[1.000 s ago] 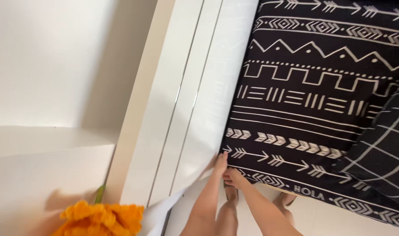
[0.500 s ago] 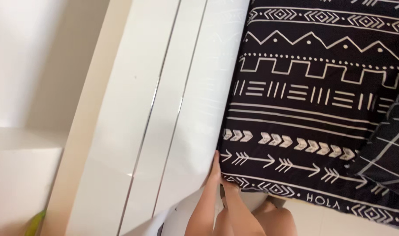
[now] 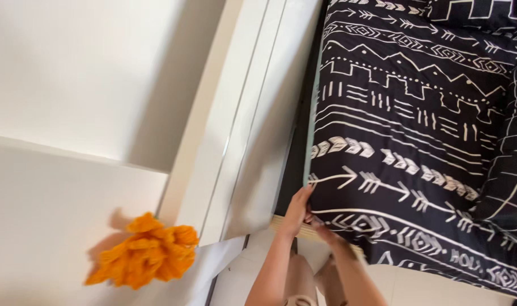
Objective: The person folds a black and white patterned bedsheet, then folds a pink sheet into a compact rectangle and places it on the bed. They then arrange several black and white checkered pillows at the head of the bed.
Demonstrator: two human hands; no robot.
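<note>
Left hand [image 3: 300, 207] grips the black patterned bedsheet [image 3: 406, 153] corner — right hand [image 3: 322, 229] blurred, grip unclear, perhaps touching it.

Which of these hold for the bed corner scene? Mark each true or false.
1. The black bed sheet with white arrow and zigzag patterns covers the mattress. True.
2. Both hands are at the sheet's corner beside the glossy white headboard. True: the left hand and the right hand meet there.
3. The fluffy flower is blue. False: the fluffy orange flower is orange.
4. The flower lies on the patterned sheet. False: it is seen against the white surface left of the headboard, apart from the bed.
5. The right hand holds a pillow. False: it is at the sheet's edge; its grip is blurred.
</note>
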